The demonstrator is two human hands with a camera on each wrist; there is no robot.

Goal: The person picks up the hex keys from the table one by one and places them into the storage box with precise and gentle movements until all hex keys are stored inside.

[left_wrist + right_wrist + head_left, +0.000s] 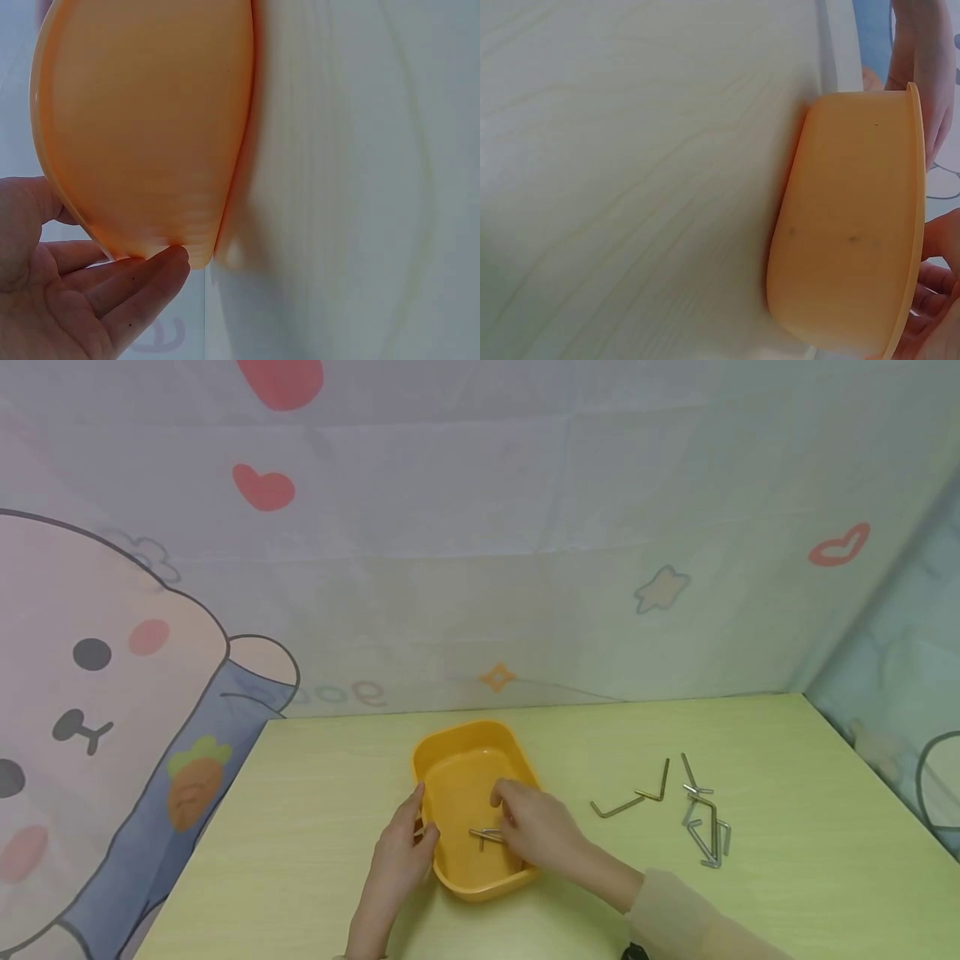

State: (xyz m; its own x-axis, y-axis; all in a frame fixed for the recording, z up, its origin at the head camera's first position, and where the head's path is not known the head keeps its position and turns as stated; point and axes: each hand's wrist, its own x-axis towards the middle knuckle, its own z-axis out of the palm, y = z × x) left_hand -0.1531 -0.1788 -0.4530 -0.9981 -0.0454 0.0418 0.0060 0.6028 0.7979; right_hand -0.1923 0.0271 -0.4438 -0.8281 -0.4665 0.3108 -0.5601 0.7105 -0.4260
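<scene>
Backdrop: a pale printed cloth (450,527) hangs behind the work, with a big cartoon animal (112,610) at its left, a red heart (264,489) higher up and a star (663,589) toward the right.
Table: a pale yellow-green, wood-grained top (322,802) runs up to the cloth.
Bin: a yellow-orange plastic bin (459,789), rounded at the corners, rests on the table, turned a little askew, between the two hands.
Sleeve: a light cuff (671,906) ends above the right wrist.
Right hand: reaches in over the bin's near right side (543,828), fingers bent downward beside the rods there; whether they grip one cannot be told, as the hand covers them.
Left hand: clamped on the bin's left rim (401,852), thumb on one side of the edge, fingers against the outer wall.
Rods on the table: L-shaped metal rods lie right of the bin, well apart from it; a brass-toned pair (621,807) sits nearer, while a mixed silver and brass cluster (714,827) overlaps farther right.
Rods in the bin: a few (477,833) lie crossed on its floor, partly hidden by the right hand.
</scene>
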